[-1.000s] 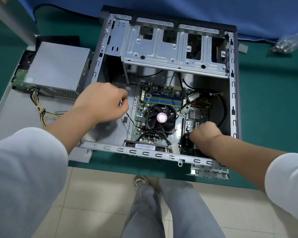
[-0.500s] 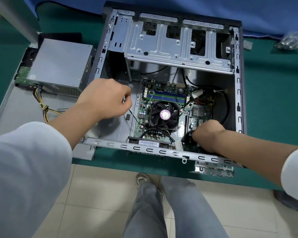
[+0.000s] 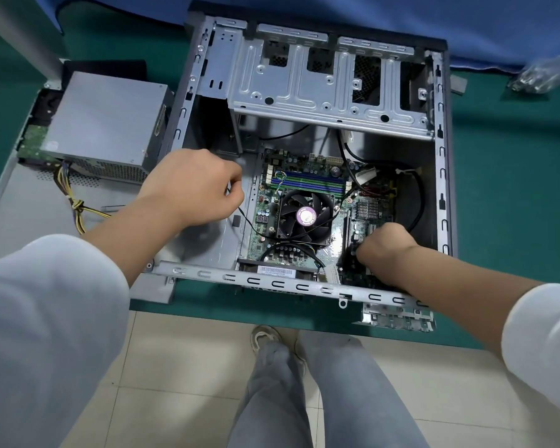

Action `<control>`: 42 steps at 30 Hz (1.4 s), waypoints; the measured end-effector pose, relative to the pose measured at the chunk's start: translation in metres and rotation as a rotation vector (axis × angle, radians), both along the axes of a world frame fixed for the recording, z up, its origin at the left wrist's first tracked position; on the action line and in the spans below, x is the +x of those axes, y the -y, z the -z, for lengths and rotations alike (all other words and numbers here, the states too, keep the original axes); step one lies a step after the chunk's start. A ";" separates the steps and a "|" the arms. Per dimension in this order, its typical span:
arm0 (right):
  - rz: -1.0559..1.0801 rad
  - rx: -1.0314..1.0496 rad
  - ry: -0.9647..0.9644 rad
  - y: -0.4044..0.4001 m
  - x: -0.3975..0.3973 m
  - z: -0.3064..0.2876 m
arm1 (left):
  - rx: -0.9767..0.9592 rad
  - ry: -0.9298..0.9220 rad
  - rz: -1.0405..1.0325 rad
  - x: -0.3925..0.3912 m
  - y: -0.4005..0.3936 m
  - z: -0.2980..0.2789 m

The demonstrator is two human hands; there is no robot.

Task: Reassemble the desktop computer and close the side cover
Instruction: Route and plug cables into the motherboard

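Pale floor tiles (image 3: 181, 367) fill the near ground, with grey trouser legs (image 3: 304, 392) and a shoe (image 3: 265, 337) at six o'clock, just short of the green table (image 3: 514, 195). On the table lies the open computer case (image 3: 443, 189), side cover off, its near rail (image 3: 272, 281) running across in front of the person.

At three o'clock the right hand (image 3: 385, 244) reaches over that rail and into the case, curled into a fist low on the motherboard (image 3: 340, 234), by the dark slots at its near right corner. Its fingers are tucked under; whether they grip anything cannot be told. At nine o'clock the left hand (image 3: 191, 185) hangs over the bare metal floor of the case, fingers closed, thumb and forefinger pinching a thin black cable (image 3: 249, 224) that trails toward the board.

Between the hands, at the middle of the board, sits the cooler fan (image 3: 306, 216) with a pink label on its hub. Beyond it lie the memory slots (image 3: 311, 184), and at twelve o'clock the metal drive cage (image 3: 330, 85) spans the case.

Outside the case, at ten o'clock, the grey power supply (image 3: 107, 121) rests on a flat grey panel (image 3: 23, 195), its yellow and black wires (image 3: 75, 202) bundled beside it. At one o'clock, far on the table, lies a clear plastic bag (image 3: 537, 76); blue cloth (image 3: 466, 17) borders the far edge.
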State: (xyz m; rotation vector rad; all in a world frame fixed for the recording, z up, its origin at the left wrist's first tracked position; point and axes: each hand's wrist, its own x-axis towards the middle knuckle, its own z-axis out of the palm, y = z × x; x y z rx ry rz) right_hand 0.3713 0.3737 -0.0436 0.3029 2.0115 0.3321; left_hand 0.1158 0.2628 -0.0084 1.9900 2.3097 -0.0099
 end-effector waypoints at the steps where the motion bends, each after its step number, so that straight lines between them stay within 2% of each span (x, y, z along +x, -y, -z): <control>1: 0.003 -0.002 0.001 0.000 0.000 0.001 | 0.000 0.001 -0.003 0.000 0.000 0.000; 9: 0.013 0.024 0.010 -0.001 -0.001 0.004 | 0.044 0.017 -0.020 0.002 0.000 -0.003; 13: 0.097 0.013 -0.016 0.000 -0.003 0.000 | 0.075 0.039 -0.042 0.004 0.002 -0.006; 17: 0.227 -0.024 -0.089 -0.003 -0.002 -0.014 | 0.275 0.086 0.021 0.002 0.001 -0.011; 19: 0.288 -0.113 -0.236 -0.006 -0.001 -0.022 | 0.345 0.105 -0.005 -0.001 -0.001 -0.010; 24: 0.361 -0.319 -0.954 -0.025 -0.016 -0.052 | 0.289 0.225 -0.217 -0.002 -0.002 -0.007; 27: 0.361 -0.376 -1.226 -0.049 -0.032 -0.069 | 0.301 0.255 -0.355 -0.006 -0.005 -0.007; 33: 0.316 -0.350 -1.160 -0.068 -0.044 -0.063 | 0.273 0.268 -0.366 -0.003 -0.005 -0.012; 38: 0.301 -0.296 -1.250 -0.060 -0.060 -0.056 | 0.264 0.272 -0.344 -0.003 -0.006 -0.014; 42: 0.308 -0.364 -1.279 -0.045 -0.095 -0.055 | 0.258 0.244 -0.355 -0.004 -0.006 -0.015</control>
